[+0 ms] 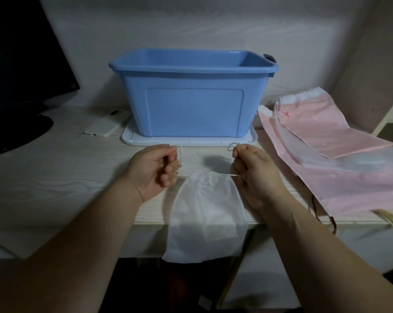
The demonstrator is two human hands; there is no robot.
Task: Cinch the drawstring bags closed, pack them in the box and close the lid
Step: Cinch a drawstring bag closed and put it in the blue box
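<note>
A white drawstring bag (205, 218) lies on the desk in front of me, its bottom hanging over the front edge and its mouth gathered tight. My left hand (153, 170) grips the left drawstring and my right hand (253, 171) grips the right one, both pulled outward from the bag's mouth. Behind my hands an open blue plastic box (194, 96) stands on its white lid (132, 137). Pink drawstring bags (326, 141) lie flat in a pile to the right.
A white phone (106, 126) lies left of the lid. A dark monitor (21, 55) with a round black base (12, 132) fills the far left. Walls close off the back and right. A dark cord (326, 216) dangles at the desk's front right edge.
</note>
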